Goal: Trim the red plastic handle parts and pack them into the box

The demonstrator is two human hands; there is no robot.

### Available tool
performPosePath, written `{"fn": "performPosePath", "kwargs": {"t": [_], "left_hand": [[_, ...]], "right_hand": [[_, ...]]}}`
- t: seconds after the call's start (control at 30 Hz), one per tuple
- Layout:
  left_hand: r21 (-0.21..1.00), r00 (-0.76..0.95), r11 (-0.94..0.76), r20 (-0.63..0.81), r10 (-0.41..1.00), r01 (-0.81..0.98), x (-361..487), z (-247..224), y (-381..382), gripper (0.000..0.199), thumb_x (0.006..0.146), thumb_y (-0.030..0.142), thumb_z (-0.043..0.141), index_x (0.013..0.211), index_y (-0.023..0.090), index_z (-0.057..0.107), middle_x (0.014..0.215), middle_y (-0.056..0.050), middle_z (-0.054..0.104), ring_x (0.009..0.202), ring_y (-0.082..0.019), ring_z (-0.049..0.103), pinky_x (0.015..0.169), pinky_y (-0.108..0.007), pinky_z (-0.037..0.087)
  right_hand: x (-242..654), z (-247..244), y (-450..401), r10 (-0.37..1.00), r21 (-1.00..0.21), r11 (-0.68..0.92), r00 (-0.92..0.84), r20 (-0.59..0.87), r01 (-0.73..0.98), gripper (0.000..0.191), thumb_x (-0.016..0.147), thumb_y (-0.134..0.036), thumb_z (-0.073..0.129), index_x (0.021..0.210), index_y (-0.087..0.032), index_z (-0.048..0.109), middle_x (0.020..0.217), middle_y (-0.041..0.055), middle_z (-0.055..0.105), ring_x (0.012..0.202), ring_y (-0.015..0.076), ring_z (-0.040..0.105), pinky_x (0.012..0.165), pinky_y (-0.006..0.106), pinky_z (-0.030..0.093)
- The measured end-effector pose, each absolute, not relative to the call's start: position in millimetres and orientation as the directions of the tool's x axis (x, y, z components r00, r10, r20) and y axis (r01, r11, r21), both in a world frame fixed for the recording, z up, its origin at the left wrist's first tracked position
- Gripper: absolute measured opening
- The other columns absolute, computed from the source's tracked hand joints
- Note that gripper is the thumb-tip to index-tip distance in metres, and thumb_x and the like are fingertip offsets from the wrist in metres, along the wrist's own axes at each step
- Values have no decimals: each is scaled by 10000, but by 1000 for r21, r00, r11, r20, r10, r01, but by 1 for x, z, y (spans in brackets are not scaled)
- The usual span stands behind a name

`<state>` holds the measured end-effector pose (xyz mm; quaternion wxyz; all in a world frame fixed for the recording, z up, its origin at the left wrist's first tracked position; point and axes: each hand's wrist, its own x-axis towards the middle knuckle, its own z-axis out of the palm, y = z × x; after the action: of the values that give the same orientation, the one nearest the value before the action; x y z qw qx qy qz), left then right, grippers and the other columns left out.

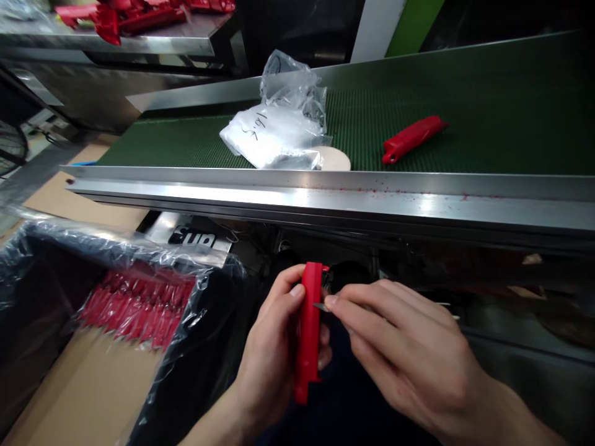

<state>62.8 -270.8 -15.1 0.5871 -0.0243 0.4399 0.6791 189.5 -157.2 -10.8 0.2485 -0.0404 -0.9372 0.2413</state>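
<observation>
My left hand is wrapped round a long red plastic part, which stands nearly upright below the conveyor's metal edge. From the right, my right hand pinches a small pointed metal blade between thumb and fingers. The blade's tip lies against the right side of the red part, near its upper half. Most of the tool is hidden inside my right hand. Another red part lies on the green conveyor belt.
A metal rail edges the belt, where clear plastic bags and a pale disc lie. A plastic-lined box at the left holds bagged red parts. More red parts sit on a metal table.
</observation>
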Motion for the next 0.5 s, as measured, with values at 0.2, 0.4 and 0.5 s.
{"fn": "performPosePath", "kwargs": {"t": [0.2, 0.4, 0.5], "left_hand": [[573, -296, 85, -538, 789, -815, 56, -18, -270, 230, 947, 360, 448, 1151, 282, 518, 870, -10, 583, 588, -93, 488, 463, -191, 401], [600, -336, 50, -513, 790, -799, 51, -20, -270, 242, 953, 343, 447, 1169, 270, 525, 888, -29, 605, 643, -104, 501, 496, -184, 418], [632, -393, 16, -502, 770, -775, 50, -19, -268, 222, 947, 315, 466, 1145, 245, 541, 866, -35, 617, 676, -104, 518, 558, -184, 442]], "right_hand": [[188, -13, -162, 172, -462, 885, -878, 447, -62, 315, 847, -23, 563, 1156, -57, 619, 1042, 146, 637, 903, 220, 578, 727, 380, 496], [185, -9, -169, 174, -458, 888, -884, 434, -50, 283, 846, -31, 540, 1105, -84, 643, 997, 123, 666, 844, 197, 608, 695, 343, 517], [184, -6, -173, 167, -455, 889, -896, 412, -44, 281, 845, -45, 522, 1086, -96, 657, 962, 109, 674, 823, 193, 619, 690, 332, 524]]}}
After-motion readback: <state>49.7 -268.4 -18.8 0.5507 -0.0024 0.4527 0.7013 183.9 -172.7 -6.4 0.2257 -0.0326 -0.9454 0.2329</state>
